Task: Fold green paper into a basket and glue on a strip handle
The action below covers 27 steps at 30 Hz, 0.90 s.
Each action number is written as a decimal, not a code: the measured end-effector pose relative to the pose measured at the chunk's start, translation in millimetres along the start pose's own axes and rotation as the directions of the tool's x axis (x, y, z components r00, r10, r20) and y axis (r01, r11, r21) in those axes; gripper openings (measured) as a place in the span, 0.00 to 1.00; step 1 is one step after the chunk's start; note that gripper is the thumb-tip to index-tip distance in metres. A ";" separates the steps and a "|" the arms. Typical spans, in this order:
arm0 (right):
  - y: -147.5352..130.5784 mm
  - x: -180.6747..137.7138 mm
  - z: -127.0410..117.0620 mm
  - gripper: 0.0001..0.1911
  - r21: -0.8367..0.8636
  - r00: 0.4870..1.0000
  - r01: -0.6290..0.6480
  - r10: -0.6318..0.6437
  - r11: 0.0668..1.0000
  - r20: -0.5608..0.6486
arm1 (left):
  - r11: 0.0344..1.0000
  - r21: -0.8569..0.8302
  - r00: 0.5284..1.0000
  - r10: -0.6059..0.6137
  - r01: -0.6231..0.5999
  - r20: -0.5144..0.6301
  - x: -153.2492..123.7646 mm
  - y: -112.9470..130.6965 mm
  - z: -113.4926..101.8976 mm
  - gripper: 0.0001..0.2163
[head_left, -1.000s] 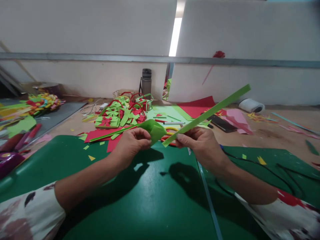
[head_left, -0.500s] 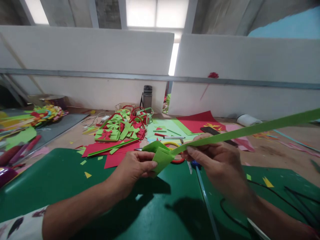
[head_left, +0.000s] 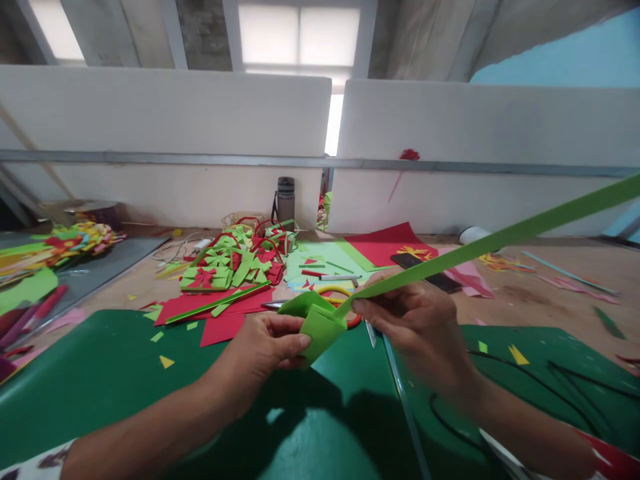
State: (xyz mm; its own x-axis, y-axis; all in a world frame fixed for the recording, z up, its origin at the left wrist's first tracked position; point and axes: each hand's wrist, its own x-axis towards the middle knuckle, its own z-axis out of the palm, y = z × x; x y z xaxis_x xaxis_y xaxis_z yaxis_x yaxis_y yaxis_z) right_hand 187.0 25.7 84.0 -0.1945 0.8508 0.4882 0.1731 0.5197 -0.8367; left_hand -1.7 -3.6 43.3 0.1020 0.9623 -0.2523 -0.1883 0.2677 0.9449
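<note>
My left hand [head_left: 265, 350] pinches a small folded piece of green paper [head_left: 323, 333] between thumb and fingers, above the green mat. From that fold a long green paper strip [head_left: 465, 257] runs up to the right, out of view. Close to the fold, my right hand [head_left: 413, 320] grips the strip between thumb and forefinger. Behind the paper, scissors with red and yellow handles [head_left: 355, 322] lie partly hidden. A cutter blade [head_left: 371, 333] shows beside them.
Green and red folded paper pieces [head_left: 230, 257] are heaped at the back, near a grey bottle [head_left: 286, 200]. Red sheets [head_left: 220, 328], a dark phone [head_left: 440, 281] and a white pen [head_left: 343, 277] lie on the table. A black cable [head_left: 505, 360] crosses the green mat [head_left: 125, 373] at right.
The view has shifted slightly. Both hands keep their hold; the strip now slants up more steeply to the right, and the folded piece stays in my left hand.
</note>
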 end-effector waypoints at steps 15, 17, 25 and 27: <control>4.0 -2.9 4.4 0.02 -0.065 0.998 0.063 -0.063 0.996 0.000 | 0.998 0.060 1.000 0.011 -0.012 0.025 -1.0 -2.3 0.1 0.10; 4.8 -3.1 4.9 0.03 -0.059 0.998 0.062 -0.062 0.996 0.004 | 0.998 0.062 0.999 0.012 -0.015 0.040 -1.2 -1.9 0.6 0.10; 7.1 -2.8 7.1 0.01 -0.115 0.999 0.045 -0.046 0.992 -0.004 | 0.996 0.085 0.998 0.018 -0.024 0.065 -1.1 -2.1 0.6 0.12; 6.4 -3.0 6.4 0.00 -0.150 0.998 0.065 -0.066 0.987 -0.001 | 0.997 0.080 0.998 0.008 -0.013 0.062 -1.1 -2.4 0.5 0.12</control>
State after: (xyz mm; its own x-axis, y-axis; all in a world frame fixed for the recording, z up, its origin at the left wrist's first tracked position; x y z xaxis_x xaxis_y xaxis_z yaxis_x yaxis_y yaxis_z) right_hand 182.5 26.0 75.6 -0.2043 0.8148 0.5426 0.3028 0.5797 -0.7565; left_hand -0.9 -5.3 41.4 0.1609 0.9594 -0.2316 -0.1107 0.2507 0.9617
